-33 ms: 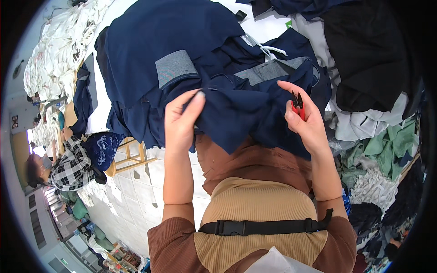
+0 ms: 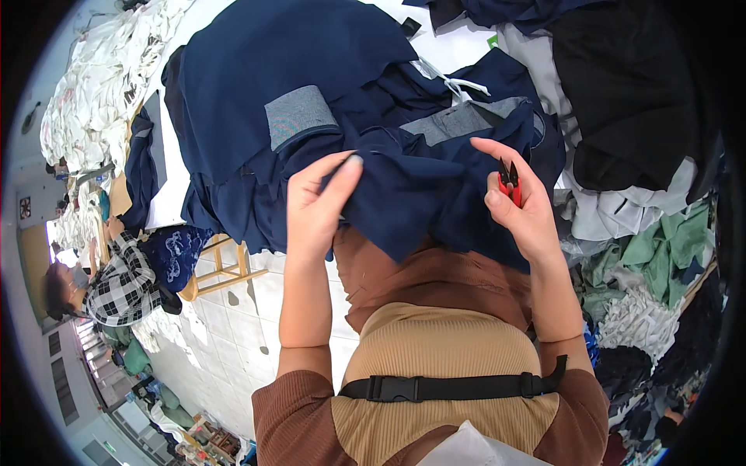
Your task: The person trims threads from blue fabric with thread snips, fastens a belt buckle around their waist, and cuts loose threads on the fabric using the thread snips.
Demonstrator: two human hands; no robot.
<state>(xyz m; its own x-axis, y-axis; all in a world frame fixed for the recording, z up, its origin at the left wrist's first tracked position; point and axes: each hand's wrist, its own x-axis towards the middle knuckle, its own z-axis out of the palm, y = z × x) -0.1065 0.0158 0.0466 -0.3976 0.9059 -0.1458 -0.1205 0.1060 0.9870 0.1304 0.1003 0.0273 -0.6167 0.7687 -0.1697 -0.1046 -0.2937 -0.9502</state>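
Note:
My left hand [image 2: 318, 203] pinches the edge of a navy blue garment [image 2: 408, 198] between thumb and fingers. The cloth hangs in front of my lap and continues over the table edge. In my right hand [image 2: 524, 206] sits a small pair of red thread snips [image 2: 509, 185], its dark blades apart and pointing away from me. My right index finger reaches up past the blades, close to the cloth. A grey patch [image 2: 301, 118] with a navy border lies on the fabric beyond my left hand. Another grey panel [image 2: 458, 124] shows inside the folds between my hands.
A large navy pile [image 2: 287, 62] covers the white table [image 2: 167, 194]. White cords [image 2: 466, 85] lie on it. Black cloth [image 2: 625, 93] and green cloth [image 2: 664, 260] are heaped at right. White garments [image 2: 101, 93] fill the far left, where a person in a checked shirt [image 2: 120, 283] works near a wooden stool [image 2: 225, 268].
My left hand has shifted slightly to the right with the garment's edge in it. The right hand and snips have barely moved.

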